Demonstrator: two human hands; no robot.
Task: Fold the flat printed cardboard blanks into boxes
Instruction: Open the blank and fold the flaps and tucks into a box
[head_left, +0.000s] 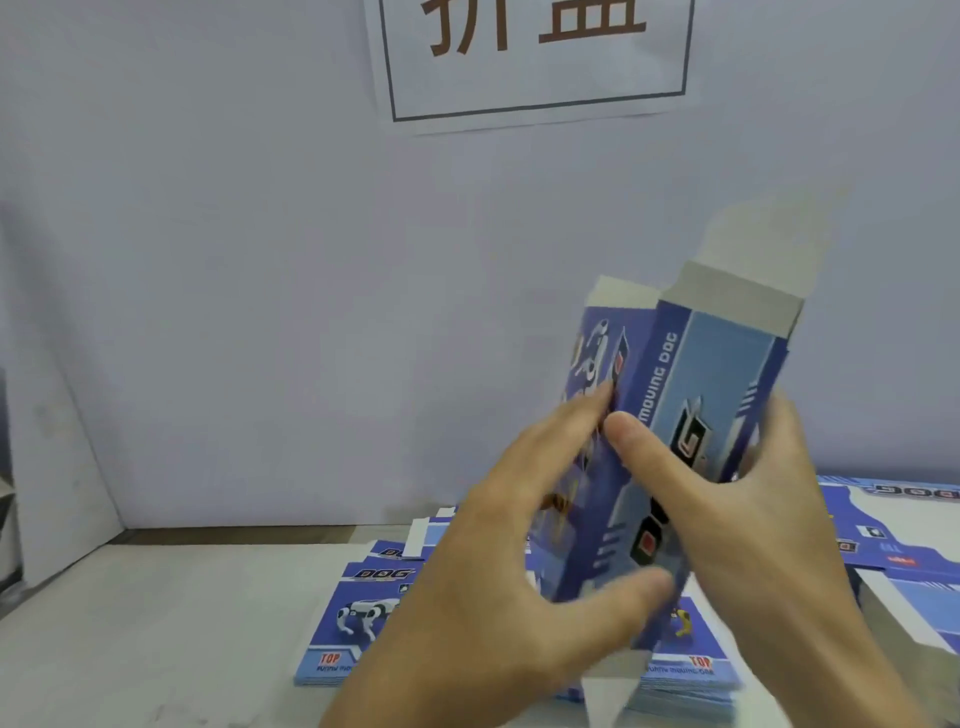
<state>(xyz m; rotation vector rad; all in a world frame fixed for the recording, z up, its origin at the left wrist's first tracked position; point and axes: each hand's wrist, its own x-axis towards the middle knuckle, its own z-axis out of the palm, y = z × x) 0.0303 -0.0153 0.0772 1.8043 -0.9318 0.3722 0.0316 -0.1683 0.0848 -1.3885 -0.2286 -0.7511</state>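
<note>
Both hands hold a blue printed box (691, 415) upright above the table (156, 623), its grey top flaps standing open. The left hand (498, 587) pinches its lower left side between thumb and fingers; the right hand (753, 519) clasps the narrow panel. Under them lies a stack of flat blanks (353, 623).

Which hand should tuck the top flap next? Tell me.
Probably the right hand: it grips the box higher, nearer the open top flap. The left hand holds lower.
</note>
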